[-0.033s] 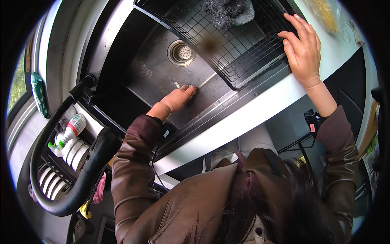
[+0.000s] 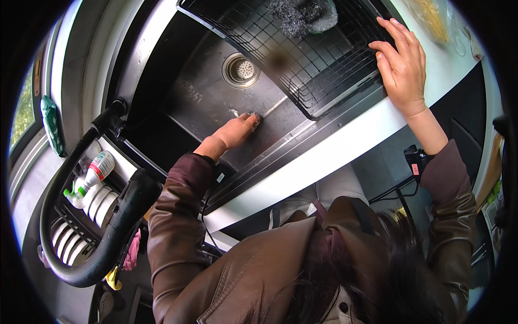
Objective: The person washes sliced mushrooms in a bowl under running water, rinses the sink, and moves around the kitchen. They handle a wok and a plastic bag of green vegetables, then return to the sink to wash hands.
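Note:
My left hand (image 2: pixel 236 131) reaches down into the dark sink (image 2: pixel 186 116), below the drain (image 2: pixel 241 70). Its fingers are bent together at the sink floor, around something small that I cannot make out. A small whitish scrap or patch of foam (image 2: pixel 233 113) shows beside the fingers. My right hand (image 2: pixel 402 67) rests at the sink's right rim, fingers apart and holding nothing, its tips beside the edge of a black wire basket (image 2: pixel 313 89). The basket spans the right part of the sink and carries dark mesh scouring pads (image 2: pixel 297 17).
A thick black faucet (image 2: pixel 51 200) arches over the left counter. Behind it stand a spray bottle (image 2: pixel 100 168) and several white plates (image 2: pixel 102 205) in a rack. A green packet (image 2: pixel 51 125) lies by the window. At top right is a clear bag (image 2: pixel 434 21) with yellowish contents.

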The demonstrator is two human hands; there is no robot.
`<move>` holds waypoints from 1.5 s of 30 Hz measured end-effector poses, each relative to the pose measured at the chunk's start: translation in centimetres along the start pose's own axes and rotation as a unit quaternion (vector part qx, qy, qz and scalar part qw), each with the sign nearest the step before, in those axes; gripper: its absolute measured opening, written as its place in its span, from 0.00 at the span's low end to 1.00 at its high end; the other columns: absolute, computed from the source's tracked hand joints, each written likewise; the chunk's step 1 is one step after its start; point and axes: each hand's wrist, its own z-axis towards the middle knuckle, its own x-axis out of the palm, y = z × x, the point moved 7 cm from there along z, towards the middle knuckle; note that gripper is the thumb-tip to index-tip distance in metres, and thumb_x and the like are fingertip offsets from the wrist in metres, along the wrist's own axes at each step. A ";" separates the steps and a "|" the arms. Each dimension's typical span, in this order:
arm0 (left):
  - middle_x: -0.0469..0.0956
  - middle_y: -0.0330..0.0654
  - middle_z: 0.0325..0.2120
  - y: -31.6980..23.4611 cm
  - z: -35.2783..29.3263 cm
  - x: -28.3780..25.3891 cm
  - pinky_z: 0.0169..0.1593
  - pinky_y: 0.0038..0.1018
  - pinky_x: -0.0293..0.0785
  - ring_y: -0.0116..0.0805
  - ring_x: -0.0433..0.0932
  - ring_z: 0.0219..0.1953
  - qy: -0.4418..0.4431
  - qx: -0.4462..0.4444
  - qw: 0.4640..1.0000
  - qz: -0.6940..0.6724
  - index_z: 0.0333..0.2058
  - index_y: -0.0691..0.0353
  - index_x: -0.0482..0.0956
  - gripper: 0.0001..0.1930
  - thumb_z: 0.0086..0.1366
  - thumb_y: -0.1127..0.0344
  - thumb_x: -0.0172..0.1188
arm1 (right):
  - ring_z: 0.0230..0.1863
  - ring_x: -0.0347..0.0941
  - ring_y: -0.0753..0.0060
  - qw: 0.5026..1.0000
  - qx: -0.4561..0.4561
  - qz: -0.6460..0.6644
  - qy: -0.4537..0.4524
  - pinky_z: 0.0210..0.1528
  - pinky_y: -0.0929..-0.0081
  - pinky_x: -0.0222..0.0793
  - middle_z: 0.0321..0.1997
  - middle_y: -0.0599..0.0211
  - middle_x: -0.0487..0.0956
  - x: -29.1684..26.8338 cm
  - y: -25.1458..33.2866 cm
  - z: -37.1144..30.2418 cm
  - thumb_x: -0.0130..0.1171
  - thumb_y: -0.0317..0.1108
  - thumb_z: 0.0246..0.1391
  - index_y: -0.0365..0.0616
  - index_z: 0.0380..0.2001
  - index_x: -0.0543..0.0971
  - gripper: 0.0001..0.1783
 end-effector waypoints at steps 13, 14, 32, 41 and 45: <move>0.80 0.55 0.36 0.7 1.4 0.5 0.46 0.43 0.75 0.58 0.78 0.42 -0.061 0.016 0.998 -0.025 0.41 0.66 0.76 0.10 0.61 0.73 0.56 | 0.73 0.57 0.64 1.000 0.002 0.003 0.000 0.74 0.58 0.47 0.68 0.72 0.71 -0.1 0.0 0.0 0.52 0.33 0.60 0.51 0.39 0.83 0.10; 0.80 0.55 0.35 0.7 1.4 0.6 0.45 0.43 0.75 0.59 0.78 0.41 -0.059 0.016 0.998 -0.024 0.41 0.65 0.76 0.10 0.61 0.73 0.56 | 0.73 0.57 0.64 1.000 0.003 0.003 -0.001 0.74 0.58 0.47 0.68 0.72 0.71 -0.1 0.0 0.0 0.52 0.33 0.60 0.51 0.38 0.83 0.10; 0.78 0.33 0.32 -1.4 -9.7 -4.6 0.39 0.25 0.77 0.26 0.78 0.33 -0.090 -0.084 0.786 -0.606 0.43 0.57 0.77 0.07 0.70 0.64 0.60 | 0.71 0.59 0.67 0.999 0.031 0.016 -0.029 0.74 0.57 0.49 0.65 0.74 0.72 -0.7 -0.4 -0.2 0.53 0.34 0.57 0.48 0.35 0.81 0.08; 0.75 0.35 0.36 -6.3 -14.4 -6.6 0.42 0.26 0.75 0.25 0.76 0.37 -0.238 -0.009 0.722 -0.649 0.49 0.61 0.73 0.11 0.72 0.65 0.55 | 0.63 0.67 0.53 0.979 0.022 0.178 -0.100 0.65 0.54 0.62 0.60 0.62 0.75 -0.6 -2.2 -0.6 0.68 0.39 0.41 0.48 0.32 0.85 0.12; 0.77 0.36 0.40 -10.9 -14.0 -8.6 0.43 0.27 0.78 0.27 0.77 0.38 -0.284 -0.016 0.731 -0.620 0.51 0.57 0.73 0.12 0.72 0.65 0.56 | 0.65 0.66 0.50 0.930 0.068 0.300 -0.199 0.65 0.56 0.64 0.63 0.57 0.72 -4.6 -3.9 -3.9 0.66 0.36 0.44 0.46 0.38 0.81 0.15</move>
